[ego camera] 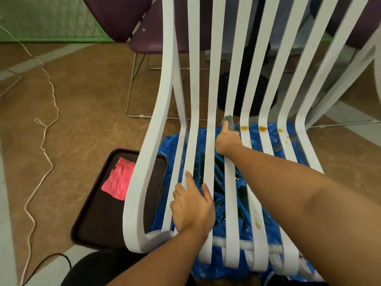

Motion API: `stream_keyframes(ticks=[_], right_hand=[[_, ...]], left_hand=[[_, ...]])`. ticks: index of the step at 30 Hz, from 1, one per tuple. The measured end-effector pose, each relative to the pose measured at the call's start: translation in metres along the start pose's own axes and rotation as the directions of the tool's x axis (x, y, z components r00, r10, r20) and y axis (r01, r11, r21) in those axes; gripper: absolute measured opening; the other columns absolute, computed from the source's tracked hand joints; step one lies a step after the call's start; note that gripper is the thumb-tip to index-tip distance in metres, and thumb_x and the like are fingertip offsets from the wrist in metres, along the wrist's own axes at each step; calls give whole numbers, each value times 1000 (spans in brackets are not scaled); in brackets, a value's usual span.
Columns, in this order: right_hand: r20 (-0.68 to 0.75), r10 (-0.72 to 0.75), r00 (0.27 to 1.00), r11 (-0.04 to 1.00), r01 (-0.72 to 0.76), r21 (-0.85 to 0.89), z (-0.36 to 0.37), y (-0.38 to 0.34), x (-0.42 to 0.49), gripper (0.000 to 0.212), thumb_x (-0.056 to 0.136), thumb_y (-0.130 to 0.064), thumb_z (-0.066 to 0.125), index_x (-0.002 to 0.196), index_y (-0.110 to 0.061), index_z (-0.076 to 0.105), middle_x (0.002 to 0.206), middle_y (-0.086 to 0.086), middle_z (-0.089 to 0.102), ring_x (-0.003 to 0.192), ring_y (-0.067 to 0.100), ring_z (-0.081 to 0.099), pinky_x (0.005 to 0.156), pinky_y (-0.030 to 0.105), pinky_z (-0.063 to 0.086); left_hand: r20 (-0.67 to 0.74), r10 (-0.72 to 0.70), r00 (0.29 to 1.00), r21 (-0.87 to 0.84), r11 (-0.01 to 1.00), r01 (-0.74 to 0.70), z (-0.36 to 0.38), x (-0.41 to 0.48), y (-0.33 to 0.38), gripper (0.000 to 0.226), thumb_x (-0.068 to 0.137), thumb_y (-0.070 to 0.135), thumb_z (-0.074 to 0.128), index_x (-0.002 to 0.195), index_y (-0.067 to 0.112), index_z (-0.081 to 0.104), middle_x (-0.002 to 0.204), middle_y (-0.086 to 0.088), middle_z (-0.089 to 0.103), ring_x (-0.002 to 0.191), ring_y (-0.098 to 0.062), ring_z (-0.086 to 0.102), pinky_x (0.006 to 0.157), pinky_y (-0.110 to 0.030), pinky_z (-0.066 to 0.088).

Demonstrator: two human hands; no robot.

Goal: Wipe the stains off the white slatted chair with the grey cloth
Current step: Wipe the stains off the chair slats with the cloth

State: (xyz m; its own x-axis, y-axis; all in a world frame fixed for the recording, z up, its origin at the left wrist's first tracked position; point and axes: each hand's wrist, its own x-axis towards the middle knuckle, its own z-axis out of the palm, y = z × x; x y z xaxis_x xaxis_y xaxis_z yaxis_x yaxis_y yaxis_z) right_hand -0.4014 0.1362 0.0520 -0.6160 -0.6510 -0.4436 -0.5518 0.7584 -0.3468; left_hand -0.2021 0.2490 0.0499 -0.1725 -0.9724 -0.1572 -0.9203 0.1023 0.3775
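The right hand was reached deep into the crook of the white slatted chair, where seat turns up into back. Its fingers were clamped on the grey cloth, most of which was bunched out of sight beneath them. The cloth was pressed against one slat, I'd say so the rubbing force went straight into the paint.

Just beyond those fingers to the right sat a row of orange stains across the next slats. One more smear lay well back toward the seat's front edge, so plenty of work looked left.

The left hand was planted near the front of the seat, its fingers wrapped over a slat with the thumb down the gap, likely bracing the chair against the scrubbing.

Below both sets of fingers a blue plastic sheet covered the floor, presumably to catch drips. Left of the left fingers, a pink cloth waited on a brown tray.
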Motion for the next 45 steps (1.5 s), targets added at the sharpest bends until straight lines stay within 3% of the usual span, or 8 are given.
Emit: stream_keyframes(ticks=[5, 15, 17, 19, 23, 32, 40, 45], right_hand=[[-34, -1, 999, 1000, 1, -6, 2, 0, 6, 83, 99, -14, 44, 158, -28, -14, 150, 36, 22, 124, 43, 48, 99, 47, 45], [-35, -50, 998, 984, 43, -175, 29, 15, -51, 87, 95, -13, 49, 159, -21, -9, 148, 30, 24, 93, 35, 49, 81, 45, 54], [-17, -94, 995, 967, 87, -240, 37, 22, -69, 79, 95, -11, 46, 160, -17, 2, 157, 27, 14, 106, 42, 49, 83, 44, 54], [-2, -79, 997, 973, 77, -217, 42, 26, -89, 82, 94, -11, 47, 160, -19, -1, 155, 28, 16, 111, 43, 51, 85, 44, 55], [-56, -49, 997, 986, 40, -164, 56, 35, -131, 94, 94, -12, 54, 158, -23, -15, 141, 31, 31, 79, 29, 54, 74, 39, 57], [-35, -48, 998, 998, 47, -36, 83, 61, -215, 85, 99, -9, 45, 158, -29, -12, 127, 22, 35, 58, 17, 43, 60, 33, 46], [-65, -76, 995, 993, 70, -92, 109, 85, -273, 93, 96, -9, 49, 154, -31, -20, 129, 15, 33, 71, 19, 47, 70, 32, 49], [-87, 1, 996, 999, 3, 43, 109, 81, -271, 95, 98, -11, 52, 155, -21, -24, 139, 17, 33, 84, 24, 55, 68, 32, 43]], left_hand=[[12, 2, 1000, 21, 1000, -2, 0, 1, 2, 64, 103, 53, 28, 160, 26, 16, 144, -12, 45, 126, -27, 50, 100, -42, 45], [31, -15, 999, 71, 997, 13, 0, 2, 3, 63, 103, 52, 29, 159, 24, 18, 139, -13, 48, 122, -28, 51, 95, -43, 45], [33, -12, 999, 73, 997, 10, -1, 3, 2, 63, 103, 52, 30, 158, 23, 18, 139, -14, 48, 122, -28, 51, 95, -43, 45], [32, -8, 999, 70, 998, 5, -2, 3, 2, 62, 103, 51, 31, 157, 23, 20, 138, -15, 49, 121, -29, 52, 94, -44, 46], [29, -1, 1000, 50, 999, -1, -4, 2, 4, 59, 103, 49, 32, 156, 23, 22, 138, -17, 50, 122, -31, 53, 93, -45, 46], [16, 16, 1000, 44, 999, -17, -5, 0, 2, 51, 104, 38, 34, 153, 25, 25, 132, -17, 54, 115, -31, 56, 89, -45, 48], [10, 35, 999, 23, 999, -35, -9, -3, 1, 53, 104, 39, 33, 154, 23, 23, 136, -18, 52, 118, -32, 55, 92, -45, 48], [3, 47, 999, 26, 999, -47, -8, -3, 0, 54, 104, 40, 33, 155, 23, 22, 136, -18, 52, 118, -32, 56, 91, -44, 48]])
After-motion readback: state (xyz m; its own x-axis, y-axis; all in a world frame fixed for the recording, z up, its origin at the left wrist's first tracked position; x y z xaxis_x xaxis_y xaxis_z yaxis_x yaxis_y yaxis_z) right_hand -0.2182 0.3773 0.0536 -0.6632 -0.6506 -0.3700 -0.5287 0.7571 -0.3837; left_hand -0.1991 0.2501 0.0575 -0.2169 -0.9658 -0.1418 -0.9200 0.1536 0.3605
